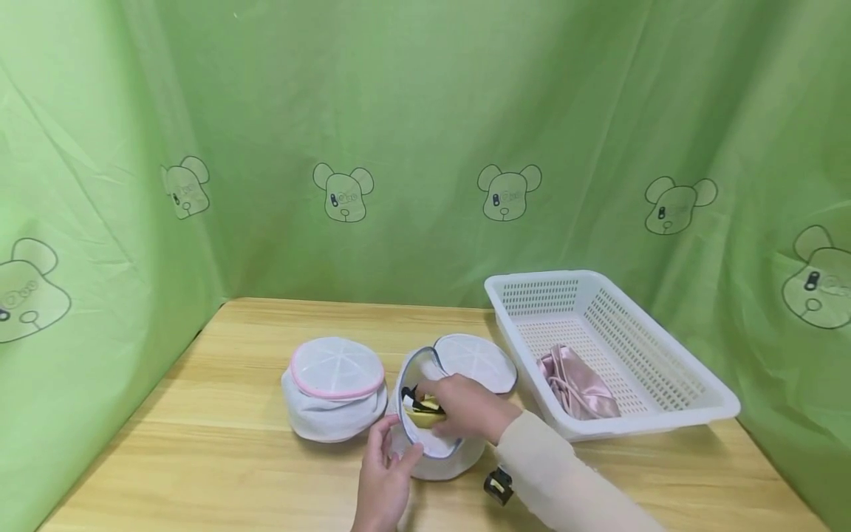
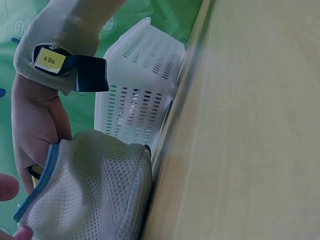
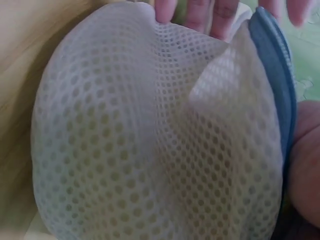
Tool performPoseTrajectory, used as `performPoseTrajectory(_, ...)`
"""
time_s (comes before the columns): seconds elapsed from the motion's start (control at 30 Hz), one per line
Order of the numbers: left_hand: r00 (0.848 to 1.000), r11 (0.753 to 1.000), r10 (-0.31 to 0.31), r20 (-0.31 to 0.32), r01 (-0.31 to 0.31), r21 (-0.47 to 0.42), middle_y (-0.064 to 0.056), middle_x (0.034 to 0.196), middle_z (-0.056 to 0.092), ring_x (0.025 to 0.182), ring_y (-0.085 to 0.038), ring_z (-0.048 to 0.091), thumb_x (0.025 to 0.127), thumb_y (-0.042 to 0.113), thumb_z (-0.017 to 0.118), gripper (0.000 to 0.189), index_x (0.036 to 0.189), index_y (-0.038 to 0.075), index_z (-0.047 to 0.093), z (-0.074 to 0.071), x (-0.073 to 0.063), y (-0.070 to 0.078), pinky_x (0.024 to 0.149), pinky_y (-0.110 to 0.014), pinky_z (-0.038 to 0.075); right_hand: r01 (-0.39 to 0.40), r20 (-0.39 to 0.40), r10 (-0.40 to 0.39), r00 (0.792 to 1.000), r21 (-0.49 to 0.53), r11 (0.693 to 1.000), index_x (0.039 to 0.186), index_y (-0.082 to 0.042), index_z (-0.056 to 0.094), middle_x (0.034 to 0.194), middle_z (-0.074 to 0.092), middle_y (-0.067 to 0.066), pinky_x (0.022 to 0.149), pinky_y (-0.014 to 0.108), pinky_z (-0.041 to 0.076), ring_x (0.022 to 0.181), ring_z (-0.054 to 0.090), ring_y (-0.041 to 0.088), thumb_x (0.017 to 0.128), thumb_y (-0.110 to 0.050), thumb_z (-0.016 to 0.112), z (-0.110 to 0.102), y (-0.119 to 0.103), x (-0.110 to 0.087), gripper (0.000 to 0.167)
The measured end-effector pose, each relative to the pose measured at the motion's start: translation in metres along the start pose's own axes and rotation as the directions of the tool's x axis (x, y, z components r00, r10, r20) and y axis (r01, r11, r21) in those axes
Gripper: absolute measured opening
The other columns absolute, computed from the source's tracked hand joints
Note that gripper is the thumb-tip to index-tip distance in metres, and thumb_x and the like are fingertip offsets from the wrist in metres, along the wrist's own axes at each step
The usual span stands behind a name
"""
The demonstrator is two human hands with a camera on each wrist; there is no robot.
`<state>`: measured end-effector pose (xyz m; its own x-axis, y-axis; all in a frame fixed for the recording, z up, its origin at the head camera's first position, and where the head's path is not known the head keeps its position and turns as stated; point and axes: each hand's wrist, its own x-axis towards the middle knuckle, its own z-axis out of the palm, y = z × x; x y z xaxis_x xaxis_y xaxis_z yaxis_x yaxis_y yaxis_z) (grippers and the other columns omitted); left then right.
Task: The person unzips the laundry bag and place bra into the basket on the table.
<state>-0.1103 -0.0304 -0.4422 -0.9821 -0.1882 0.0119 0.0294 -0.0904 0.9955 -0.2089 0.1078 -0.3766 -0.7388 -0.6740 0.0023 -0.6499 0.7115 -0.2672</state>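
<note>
A white mesh laundry bag (image 1: pixel 455 467) with blue zipper trim stands on the table, its round lid (image 1: pixel 477 362) folded back to the right. My left hand (image 1: pixel 384 480) holds the near left side of its rim between thumb and fingers. Inside the mouth, my right hand (image 1: pixel 468 406) grips a yellow and black fabric item (image 1: pixel 425 418); its exact kind is hidden. In the right wrist view, the mesh wall (image 3: pixel 125 125) fills most of the picture, with left-hand fingers (image 3: pixel 197 15) at its top edge.
To the left stands a second mesh laundry bag (image 1: pixel 335 414) with pink trim, its lid on top. A white perforated plastic basket (image 1: pixel 691 414) at the right holds a pink satin item (image 1: pixel 578 384). Green printed cloth (image 1: pixel 425 96) surrounds the wooden table (image 1: pixel 219 428).
</note>
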Motion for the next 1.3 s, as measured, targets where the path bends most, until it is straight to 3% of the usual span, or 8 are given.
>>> performPoseTrajectory(0.23, 1.0, 1.0, 0.003, 0.003, -0.003, -0.015, -0.026, 0.15, 0.03, 0.139, -0.047, 0.021, 0.087, 0.006, 0.067, 0.049, 0.131, 0.003, 0.046, 0.001, -0.001, 0.001, 0.111, -0.058, 0.022, -0.026, -0.055, 0.022, 0.998, -0.063, 0.998, 0.11, -0.009, 0.066, 0.095, 0.07, 0.007, 0.08, 0.037, 0.055, 0.087, 0.066, 0.023, 0.071, -0.007, 0.083, 0.011, 0.0, 0.002, 0.043)
performPoseTrajectory(0.47, 1.0, 1.0, 0.026, -0.015, -0.026, -0.007, -0.028, 0.149, 0.03, 0.138, -0.048, 0.023, 0.086, 0.006, 0.067, 0.049, 0.131, 0.001, 0.047, 0.0, -0.001, 0.0, 0.11, -0.058, 0.024, -0.072, -0.141, 0.06, 0.988, -0.083, 0.994, 0.091, -0.01, 0.069, 0.079, 0.067, 0.002, 0.068, 0.036, 0.056, 0.073, 0.063, 0.019, 0.073, -0.003, 0.079, 0.015, 0.001, 0.004, 0.022)
performPoseTrajectory(0.7, 0.999, 0.999, 0.035, -0.019, -0.035, -0.013, -0.027, 0.148, 0.033, 0.138, -0.046, 0.024, 0.086, 0.006, 0.068, 0.051, 0.131, 0.0, 0.046, 0.0, -0.001, 0.0, 0.11, -0.057, 0.024, -0.07, -0.155, 0.061, 0.986, -0.057, 0.996, 0.102, -0.008, 0.067, 0.086, 0.069, 0.009, 0.07, 0.04, 0.057, 0.079, 0.066, 0.026, 0.076, -0.005, 0.078, 0.009, 0.001, 0.002, 0.029)
performPoseTrajectory(1.13, 0.999, 0.999, 0.035, -0.004, -0.035, -0.01, -0.029, 0.149, 0.031, 0.139, -0.047, 0.022, 0.088, 0.011, 0.068, 0.057, 0.135, -0.004, 0.041, -0.001, -0.001, 0.001, 0.111, -0.056, 0.023, -0.016, -0.245, 0.006, 0.97, -0.039, 0.999, 0.098, -0.005, 0.065, 0.08, 0.067, 0.01, 0.067, 0.041, 0.057, 0.074, 0.066, 0.027, 0.077, -0.002, 0.076, 0.001, 0.002, 0.0, 0.025)
performPoseTrajectory(1.3, 1.0, 1.0, 0.006, -0.009, -0.006, 0.004, -0.027, 0.15, 0.03, 0.14, -0.046, 0.02, 0.09, 0.018, 0.068, 0.059, 0.137, -0.003, 0.04, 0.0, -0.001, 0.002, 0.111, -0.055, 0.023, -0.015, -0.288, 0.007, 0.958, -0.023, 1.0, 0.098, -0.005, 0.065, 0.083, 0.068, 0.011, 0.069, 0.041, 0.057, 0.077, 0.067, 0.029, 0.076, -0.001, 0.076, -0.002, 0.003, -0.001, 0.025)
